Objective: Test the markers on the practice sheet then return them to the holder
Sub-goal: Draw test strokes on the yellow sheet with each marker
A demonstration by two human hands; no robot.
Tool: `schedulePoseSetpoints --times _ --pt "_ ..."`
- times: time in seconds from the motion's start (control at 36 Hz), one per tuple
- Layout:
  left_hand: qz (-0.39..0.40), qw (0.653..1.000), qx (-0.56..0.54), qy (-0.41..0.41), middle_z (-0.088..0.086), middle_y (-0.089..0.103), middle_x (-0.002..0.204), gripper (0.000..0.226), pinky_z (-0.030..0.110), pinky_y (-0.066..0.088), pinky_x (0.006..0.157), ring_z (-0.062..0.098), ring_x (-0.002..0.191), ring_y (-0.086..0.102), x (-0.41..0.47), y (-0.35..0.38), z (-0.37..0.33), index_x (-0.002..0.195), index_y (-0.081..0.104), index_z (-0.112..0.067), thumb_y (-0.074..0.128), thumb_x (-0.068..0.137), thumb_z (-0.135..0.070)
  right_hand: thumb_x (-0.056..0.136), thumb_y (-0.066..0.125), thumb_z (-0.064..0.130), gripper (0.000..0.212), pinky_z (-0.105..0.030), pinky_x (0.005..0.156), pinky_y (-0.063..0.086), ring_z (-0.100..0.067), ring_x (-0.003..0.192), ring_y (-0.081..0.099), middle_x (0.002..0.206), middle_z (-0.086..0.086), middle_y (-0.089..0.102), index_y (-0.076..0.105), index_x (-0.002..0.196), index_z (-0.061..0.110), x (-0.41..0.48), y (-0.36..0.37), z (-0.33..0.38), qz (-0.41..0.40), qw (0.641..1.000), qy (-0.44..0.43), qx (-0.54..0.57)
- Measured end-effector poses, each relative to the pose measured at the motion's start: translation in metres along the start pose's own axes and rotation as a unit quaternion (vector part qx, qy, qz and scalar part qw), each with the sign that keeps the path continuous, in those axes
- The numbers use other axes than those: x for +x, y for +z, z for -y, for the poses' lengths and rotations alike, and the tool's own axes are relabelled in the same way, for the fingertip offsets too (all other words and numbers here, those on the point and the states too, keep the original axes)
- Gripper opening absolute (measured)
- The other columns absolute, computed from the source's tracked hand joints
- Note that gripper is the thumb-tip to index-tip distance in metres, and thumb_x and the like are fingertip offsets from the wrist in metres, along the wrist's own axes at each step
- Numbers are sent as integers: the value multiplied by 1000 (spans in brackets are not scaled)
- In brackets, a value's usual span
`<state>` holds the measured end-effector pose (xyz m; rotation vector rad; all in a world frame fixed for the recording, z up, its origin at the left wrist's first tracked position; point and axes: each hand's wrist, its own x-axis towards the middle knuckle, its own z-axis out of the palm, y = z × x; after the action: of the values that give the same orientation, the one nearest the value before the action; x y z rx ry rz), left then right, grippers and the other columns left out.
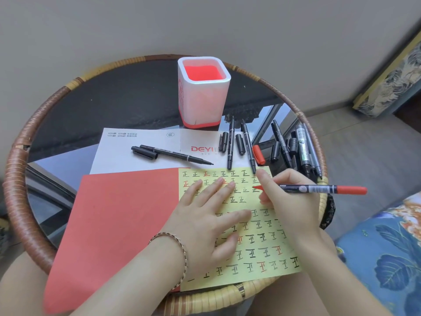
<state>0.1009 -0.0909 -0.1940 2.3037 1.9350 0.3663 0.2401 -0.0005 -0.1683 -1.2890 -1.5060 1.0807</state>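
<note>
A yellow practice sheet (262, 242) covered in black and red characters lies at the front right of the round table. My left hand (205, 215) presses flat on it with straight fingers. My right hand (289, 197) grips a red marker (323, 189), whose red tip touches the sheet near its top right. The white holder with a red inside (204, 92) stands upright at the back and looks empty. One uncapped black marker (175, 153) lies on the white paper, two more (230, 144) lie beside loose caps, and several others (303, 149) are piled at the right rim.
A red sheet (118, 224) lies left of the yellow one, and a white printed paper (136, 153) lies behind it. A red cap (259, 154) rests among the markers. The glass-topped table has a woven rattan rim (20, 179). A blue floral cushion (387, 258) sits at the right.
</note>
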Motion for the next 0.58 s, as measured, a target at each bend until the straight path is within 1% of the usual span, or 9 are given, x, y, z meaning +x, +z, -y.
schedulePoseSetpoints --times 0.06,0.11,0.19,0.31,0.36,0.44,0.47,0.58 --pt "0 1000 -1 0 6 51 136 37 46 20 102 26 128 43 0 0 0 112 55 -44 40 78 -44 77 71 22 37 -11 44 40 -3 37 50 39 -2 56 53 52 2 0 2 -3 -22 999 -8 -22" --pt "-1 1000 -1 1 7 51 135 37 46 21 101 27 127 44 0 0 0 112 56 -43 41 78 -43 78 70 19 38 -11 43 38 -2 35 47 38 -2 54 51 49 4 0 3 -6 -34 999 -9 -33" --pt "-2 1000 -3 0 7 52 134 38 45 21 102 27 127 45 0 0 0 112 57 -43 41 77 -43 79 67 12 34 -10 42 37 -2 34 48 43 -10 55 51 52 -3 -1 4 -8 -39 998 -5 -40" --pt "1 1000 -6 1 7 51 135 38 46 21 102 27 128 44 0 0 0 113 56 -43 40 78 -43 78 65 7 30 -4 41 35 1 35 50 45 -11 55 53 56 -9 -1 6 -5 -29 999 -1 -42" --pt "2 1000 -4 2 7 51 135 38 46 21 102 27 128 43 0 1 0 113 56 -43 41 78 -43 78 65 6 29 -5 41 35 2 35 52 44 -9 56 53 57 -9 -1 6 -5 -25 999 1 -43" --pt "1 1000 -5 2 7 50 136 37 46 20 102 27 129 43 0 0 0 113 54 -44 41 78 -43 77 66 7 29 -7 41 36 4 36 54 36 3 53 53 56 -8 0 6 -7 -24 999 5 -46" --pt "0 1000 -5 2 7 50 136 37 46 21 102 27 128 43 0 0 0 112 55 -43 41 78 -43 77 66 8 29 -9 42 37 4 36 54 35 4 53 53 56 -7 0 6 -8 -23 998 4 -51" --pt "-2 1000 -9 2 7 50 136 37 46 21 102 27 128 43 0 0 0 112 55 -43 41 78 -43 76 67 9 29 -13 44 38 3 38 55 39 1 54 53 54 -3 0 7 -9 -25 997 -3 -69"
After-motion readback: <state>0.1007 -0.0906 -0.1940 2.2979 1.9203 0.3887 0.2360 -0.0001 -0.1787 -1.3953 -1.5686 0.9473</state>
